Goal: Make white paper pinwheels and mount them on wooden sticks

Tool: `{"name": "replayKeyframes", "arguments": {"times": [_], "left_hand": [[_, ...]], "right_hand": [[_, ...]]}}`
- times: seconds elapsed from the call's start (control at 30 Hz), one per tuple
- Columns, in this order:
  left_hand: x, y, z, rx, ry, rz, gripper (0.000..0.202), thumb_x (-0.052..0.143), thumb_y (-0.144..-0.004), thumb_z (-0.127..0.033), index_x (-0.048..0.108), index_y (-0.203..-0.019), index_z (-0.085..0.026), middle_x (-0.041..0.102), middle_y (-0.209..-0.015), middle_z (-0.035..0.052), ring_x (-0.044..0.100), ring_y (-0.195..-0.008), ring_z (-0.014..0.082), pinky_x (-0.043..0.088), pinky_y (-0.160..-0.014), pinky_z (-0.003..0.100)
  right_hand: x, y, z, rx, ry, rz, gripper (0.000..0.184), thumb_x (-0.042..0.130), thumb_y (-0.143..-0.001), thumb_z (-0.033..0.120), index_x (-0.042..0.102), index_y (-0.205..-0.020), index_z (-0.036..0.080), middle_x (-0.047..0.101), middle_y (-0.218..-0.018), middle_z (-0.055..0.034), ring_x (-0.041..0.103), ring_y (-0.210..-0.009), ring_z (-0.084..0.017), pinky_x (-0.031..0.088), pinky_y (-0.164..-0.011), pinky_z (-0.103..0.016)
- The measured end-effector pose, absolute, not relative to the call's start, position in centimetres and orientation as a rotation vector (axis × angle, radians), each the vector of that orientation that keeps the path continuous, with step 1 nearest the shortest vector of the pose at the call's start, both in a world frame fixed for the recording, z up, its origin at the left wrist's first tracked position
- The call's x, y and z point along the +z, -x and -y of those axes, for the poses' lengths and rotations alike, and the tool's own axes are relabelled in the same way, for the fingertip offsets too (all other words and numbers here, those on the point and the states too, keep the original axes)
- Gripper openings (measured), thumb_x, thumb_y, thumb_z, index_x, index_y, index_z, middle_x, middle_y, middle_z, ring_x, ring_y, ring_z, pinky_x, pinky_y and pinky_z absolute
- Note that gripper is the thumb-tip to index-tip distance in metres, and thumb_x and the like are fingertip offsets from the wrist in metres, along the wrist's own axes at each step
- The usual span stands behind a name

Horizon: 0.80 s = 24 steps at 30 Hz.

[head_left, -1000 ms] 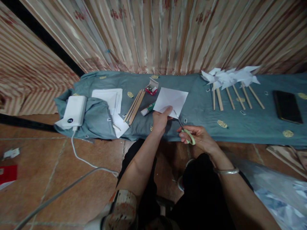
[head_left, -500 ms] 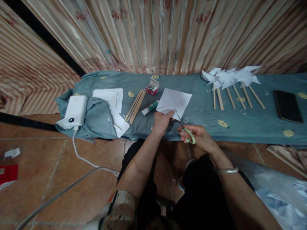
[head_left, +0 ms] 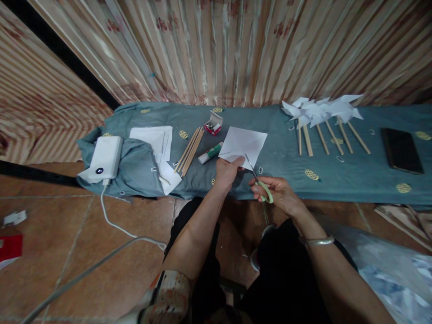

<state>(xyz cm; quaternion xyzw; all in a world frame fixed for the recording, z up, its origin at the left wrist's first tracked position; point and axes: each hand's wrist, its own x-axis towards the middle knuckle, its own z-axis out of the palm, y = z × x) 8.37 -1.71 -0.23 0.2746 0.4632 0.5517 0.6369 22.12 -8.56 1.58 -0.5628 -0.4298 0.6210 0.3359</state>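
Note:
A square sheet of white paper [head_left: 248,143] is pinched at its near corner by my left hand [head_left: 228,173], thumb on top. My right hand [head_left: 275,191] grips scissors [head_left: 264,190] with pale green handles, and their blades reach over the paper's near right part, close to my left fingertips. Whether the blades are cutting is too small to tell. Left of the paper lie a glue stick [head_left: 210,153] and an open small red box [head_left: 213,126] with metal pins or tacks inside. Several wooden sticks [head_left: 190,152] lie bundled beside them.
Paper pinwheels [head_left: 324,111] on sticks lie to the right, with a black phone [head_left: 401,150] beyond. On the left are white paper sheets [head_left: 155,139] and a white power bank [head_left: 107,157] with a cable [head_left: 116,220]. A green cloth [head_left: 283,153] covers the surface; a curtain [head_left: 209,54] hangs behind.
The whole view has shifted slightly. Both hands keep their hold, with the paper and scissors in nearly the same position.

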Motion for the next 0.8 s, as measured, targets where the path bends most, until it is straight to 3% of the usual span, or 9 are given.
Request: {"name": "replayKeyframes", "arguments": {"times": [0.8], "left_hand": [[-0.44,-8.64,2.28,1.232,-0.689,-1.046,0.015,0.072,-0.056,-0.019,0.066,-0.069,-0.015,0.065,-0.065,-0.0002,0.056,-0.056,0.0118,0.045,-0.053,0.023]], "right_hand": [[1.13,-22.52,8.52,1.607,1.466,1.118,0.050,0.084,-0.050,0.059,0.072,-0.076,0.018,0.060,-0.058,0.0023,0.054,-0.049,-0.008,0.047,-0.047,-0.022]]}}
